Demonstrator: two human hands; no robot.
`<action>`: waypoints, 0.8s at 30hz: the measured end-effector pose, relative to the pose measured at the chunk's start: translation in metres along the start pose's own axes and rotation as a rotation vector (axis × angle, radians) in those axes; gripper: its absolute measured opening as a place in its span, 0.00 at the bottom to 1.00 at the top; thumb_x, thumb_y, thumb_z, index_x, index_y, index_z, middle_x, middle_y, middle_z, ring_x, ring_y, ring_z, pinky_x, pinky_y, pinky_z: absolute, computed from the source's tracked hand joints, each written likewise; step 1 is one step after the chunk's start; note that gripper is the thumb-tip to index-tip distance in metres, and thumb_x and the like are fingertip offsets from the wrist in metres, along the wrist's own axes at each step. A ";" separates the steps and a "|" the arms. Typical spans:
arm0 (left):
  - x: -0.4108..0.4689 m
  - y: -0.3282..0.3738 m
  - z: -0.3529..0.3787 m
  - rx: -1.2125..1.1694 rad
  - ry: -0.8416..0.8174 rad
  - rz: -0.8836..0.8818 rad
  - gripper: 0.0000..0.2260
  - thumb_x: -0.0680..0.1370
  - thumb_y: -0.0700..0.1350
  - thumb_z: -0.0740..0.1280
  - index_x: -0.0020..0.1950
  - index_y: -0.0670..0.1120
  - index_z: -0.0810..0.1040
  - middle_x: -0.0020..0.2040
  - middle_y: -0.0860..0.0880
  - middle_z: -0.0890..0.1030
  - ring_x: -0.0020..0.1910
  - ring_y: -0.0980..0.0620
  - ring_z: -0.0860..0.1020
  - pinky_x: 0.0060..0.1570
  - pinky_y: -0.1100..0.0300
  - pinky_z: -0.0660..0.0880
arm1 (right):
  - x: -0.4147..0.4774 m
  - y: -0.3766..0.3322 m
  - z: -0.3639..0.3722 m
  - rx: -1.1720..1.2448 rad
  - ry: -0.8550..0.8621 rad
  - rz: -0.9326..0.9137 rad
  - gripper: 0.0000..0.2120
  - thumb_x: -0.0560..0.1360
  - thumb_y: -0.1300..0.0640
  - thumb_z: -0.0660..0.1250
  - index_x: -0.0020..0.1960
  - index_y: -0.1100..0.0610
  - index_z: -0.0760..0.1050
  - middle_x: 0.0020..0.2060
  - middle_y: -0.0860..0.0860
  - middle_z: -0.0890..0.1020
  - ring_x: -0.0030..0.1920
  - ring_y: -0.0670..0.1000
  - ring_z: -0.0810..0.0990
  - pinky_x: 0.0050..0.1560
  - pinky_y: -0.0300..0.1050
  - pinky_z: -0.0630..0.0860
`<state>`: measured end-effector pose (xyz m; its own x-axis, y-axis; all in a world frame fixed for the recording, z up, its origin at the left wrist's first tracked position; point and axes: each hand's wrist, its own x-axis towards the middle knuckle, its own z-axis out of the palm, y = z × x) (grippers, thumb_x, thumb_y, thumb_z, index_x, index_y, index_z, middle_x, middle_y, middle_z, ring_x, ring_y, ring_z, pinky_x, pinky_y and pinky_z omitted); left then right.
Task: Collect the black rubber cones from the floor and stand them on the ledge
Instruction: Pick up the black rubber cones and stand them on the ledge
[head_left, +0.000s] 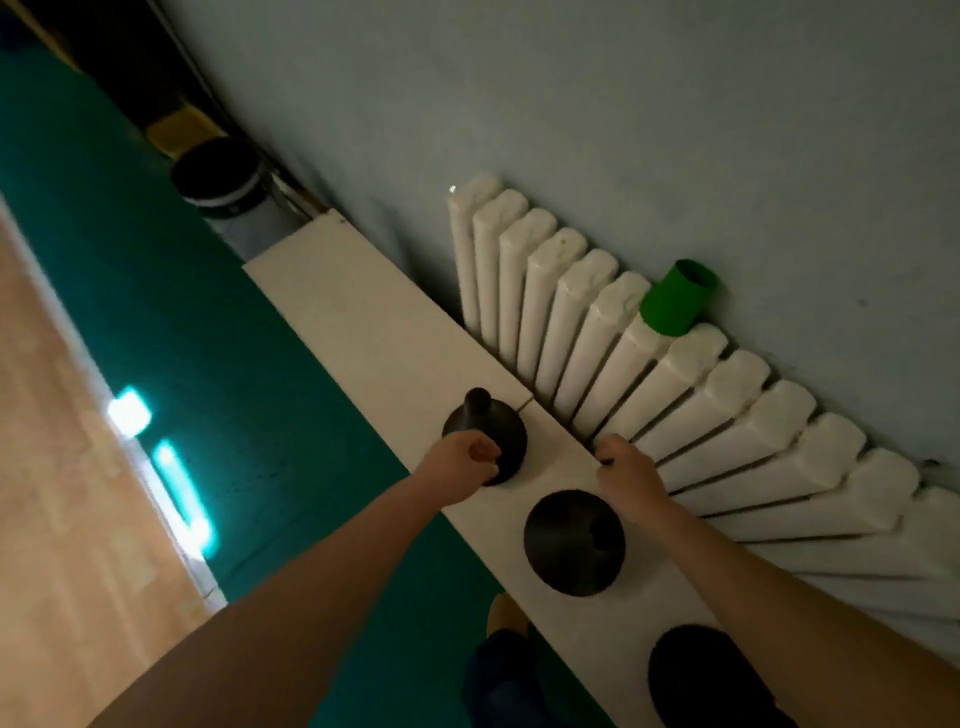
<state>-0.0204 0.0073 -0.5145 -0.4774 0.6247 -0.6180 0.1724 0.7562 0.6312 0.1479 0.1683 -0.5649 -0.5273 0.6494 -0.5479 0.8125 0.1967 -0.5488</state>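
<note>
Three black rubber cones stand on the white ledge (332, 291) in front of the radiator. The far cone (493, 426) stands upright with its narrow top up; my left hand (462, 467) hovers at its near edge with curled fingers, holding nothing that I can see. The middle cone (574, 540) sits between my forearms. The near cone (701, 675) is partly hidden by my right forearm. My right hand (626, 470) is over the ledge's back edge by the radiator, fingers curled, nothing visible in it.
A white ribbed radiator (649, 379) runs along the wall with a green cup (678, 304) on top. A dark bucket (218, 179) stands past the ledge's far end. Green floor (182, 322) and wooden floor (62, 467) lie to the left. My foot (506, 618) is below the ledge.
</note>
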 end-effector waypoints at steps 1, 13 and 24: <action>-0.008 -0.007 -0.013 -0.038 0.032 -0.022 0.09 0.76 0.40 0.68 0.55 0.46 0.79 0.53 0.47 0.80 0.52 0.50 0.78 0.46 0.64 0.72 | 0.000 -0.021 0.002 0.001 0.001 -0.038 0.20 0.79 0.63 0.57 0.71 0.57 0.66 0.65 0.56 0.75 0.64 0.57 0.73 0.61 0.48 0.70; -0.228 -0.180 -0.098 -0.617 0.583 -0.278 0.06 0.78 0.37 0.65 0.53 0.41 0.79 0.43 0.47 0.78 0.34 0.55 0.75 0.26 0.72 0.68 | -0.109 -0.238 0.133 -0.162 -0.309 -0.471 0.17 0.78 0.62 0.61 0.67 0.56 0.67 0.39 0.52 0.78 0.43 0.55 0.81 0.38 0.42 0.75; -0.526 -0.367 0.030 -1.145 1.175 -0.728 0.07 0.81 0.45 0.59 0.49 0.50 0.77 0.52 0.50 0.80 0.42 0.55 0.79 0.42 0.60 0.73 | -0.373 -0.275 0.367 -0.550 -0.741 -1.011 0.12 0.78 0.61 0.63 0.59 0.60 0.76 0.56 0.55 0.81 0.50 0.54 0.80 0.40 0.39 0.71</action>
<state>0.1933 -0.5927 -0.4356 -0.5650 -0.5755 -0.5912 -0.7087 -0.0284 0.7049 0.0301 -0.3975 -0.4410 -0.8113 -0.4578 -0.3635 -0.1017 0.7228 -0.6835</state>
